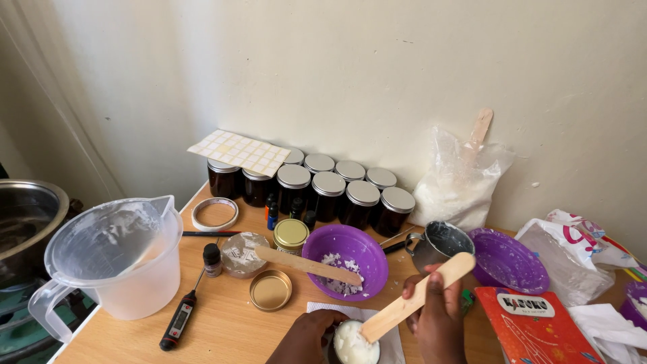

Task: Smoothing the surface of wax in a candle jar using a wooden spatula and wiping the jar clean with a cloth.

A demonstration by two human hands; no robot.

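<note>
Right hand gripping wooden stick, tip seemingly in left-held wax tin

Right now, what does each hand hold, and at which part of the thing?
The right hand holds a wooden stick near its middle, its lower end in a small white-filled container. The left hand grips that container's side.

Matt wooden stick; glossy purple plastic bowl; white, probably waxy, tin filling.
</note>
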